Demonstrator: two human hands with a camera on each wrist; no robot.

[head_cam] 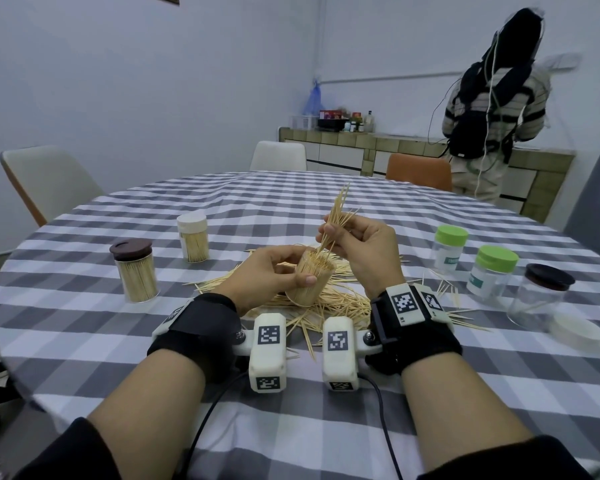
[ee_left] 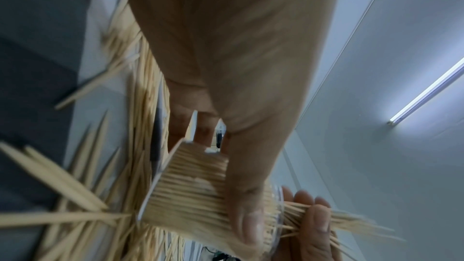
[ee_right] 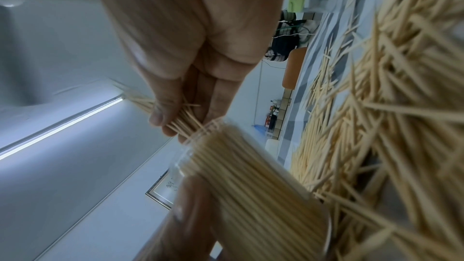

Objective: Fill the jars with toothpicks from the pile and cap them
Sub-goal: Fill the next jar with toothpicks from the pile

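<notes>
Your left hand (head_cam: 267,271) grips one open full jar (head_cam: 312,282); your right hand (head_cam: 361,247) pinches one toothpick bundle (head_cam: 336,216). Five capped jars: two filled, three unfilled.

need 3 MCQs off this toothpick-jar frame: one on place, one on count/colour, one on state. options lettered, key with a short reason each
1. Where does the loose white cap lie?
A. on the table, near right
B. on the jar in hand
C. on a chair

2. How many jars with green lids stand on the table?
A. one
B. two
C. four

3. What state is the jar in the left hand in?
A. capped and empty
B. open, tilted, packed with toothpicks
C. lying on the table

Key: 1 A, the cap sits on the cloth beside the dark-lidded jar. 2 B, two green lids stand side by side on the right. 3 B, the jar has no lid and the right hand feeds a bundle of toothpicks into its mouth.
</notes>
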